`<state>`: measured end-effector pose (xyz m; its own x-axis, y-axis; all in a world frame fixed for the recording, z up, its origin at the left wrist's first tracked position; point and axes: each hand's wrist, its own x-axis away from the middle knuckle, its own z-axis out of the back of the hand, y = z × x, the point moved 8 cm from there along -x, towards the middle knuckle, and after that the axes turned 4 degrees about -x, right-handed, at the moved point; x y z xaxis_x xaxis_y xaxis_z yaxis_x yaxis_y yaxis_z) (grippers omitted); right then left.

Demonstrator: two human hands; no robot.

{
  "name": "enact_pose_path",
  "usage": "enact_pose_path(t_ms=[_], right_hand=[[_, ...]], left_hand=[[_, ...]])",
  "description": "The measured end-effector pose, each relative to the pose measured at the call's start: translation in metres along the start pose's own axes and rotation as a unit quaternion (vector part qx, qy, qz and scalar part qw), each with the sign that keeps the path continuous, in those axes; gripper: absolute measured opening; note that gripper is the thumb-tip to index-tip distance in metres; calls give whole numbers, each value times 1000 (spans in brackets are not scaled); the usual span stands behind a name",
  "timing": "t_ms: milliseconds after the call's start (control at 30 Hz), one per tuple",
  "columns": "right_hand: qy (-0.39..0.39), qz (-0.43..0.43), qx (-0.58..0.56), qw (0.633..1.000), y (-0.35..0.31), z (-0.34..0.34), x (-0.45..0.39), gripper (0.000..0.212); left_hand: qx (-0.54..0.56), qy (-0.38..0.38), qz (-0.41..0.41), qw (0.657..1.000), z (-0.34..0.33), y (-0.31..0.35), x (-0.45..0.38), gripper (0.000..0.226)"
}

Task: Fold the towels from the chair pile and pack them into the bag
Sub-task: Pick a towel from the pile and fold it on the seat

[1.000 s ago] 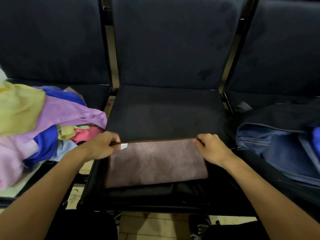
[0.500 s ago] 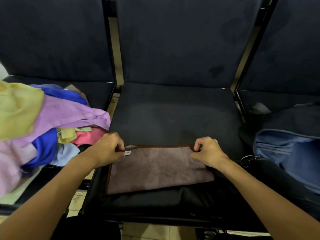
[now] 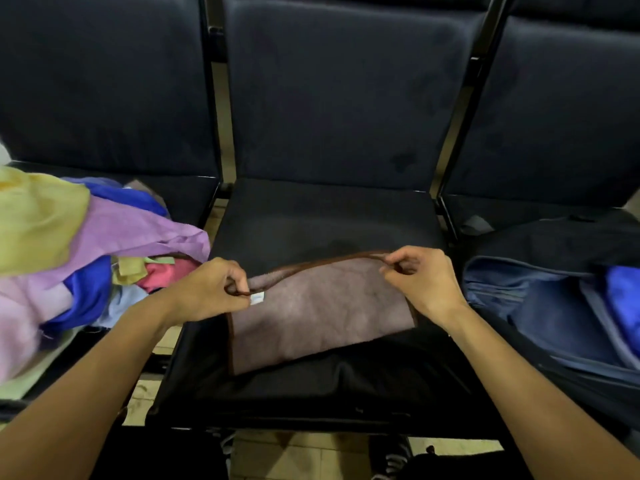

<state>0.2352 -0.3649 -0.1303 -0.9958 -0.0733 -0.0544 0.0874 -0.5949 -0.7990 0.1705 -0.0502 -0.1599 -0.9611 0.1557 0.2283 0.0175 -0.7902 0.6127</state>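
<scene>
A brown towel with a darker hem lies folded on the middle chair seat. My left hand pinches its far left corner, beside a small white tag. My right hand pinches the far right corner. Between the two hands the far edge is lifted off the seat and sags a little. A pile of towels in yellow, purple, blue, pink and red covers the left chair. An open blue bag sits on the right chair with a bright blue towel inside.
Three dark padded chairs stand side by side, joined by black metal frames. A gap with tiled floor shows between the left and middle seats. Shoes are visible under the front edge of the middle seat.
Both hands have raised the towel's far edge off the seat; a second ago it lay flat. The towel has also shifted slightly and now sits a bit askew.
</scene>
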Motion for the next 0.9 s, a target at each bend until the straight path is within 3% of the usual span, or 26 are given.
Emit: enact_pose_path(t_ms=[200,267,400,567,900], right_hand=[[69,2,-117,991,-12,47,22,4],[81,14,-153,985,-18,61,27,16],[124,4,-214,969,-25,87,41,10],[173,2,-251,952,-33,108,62,11],[204,15,-266,942,-41,111,102,10]], left_hand=[[9,98,-20,995,29,29,15,11],[12,116,-54,992,37,47,26,10],[58,166,-65,982,57,71,44,8],[129,202,-75,968,64,93,71,12],[142,260,-59,953,72,93,109,16]])
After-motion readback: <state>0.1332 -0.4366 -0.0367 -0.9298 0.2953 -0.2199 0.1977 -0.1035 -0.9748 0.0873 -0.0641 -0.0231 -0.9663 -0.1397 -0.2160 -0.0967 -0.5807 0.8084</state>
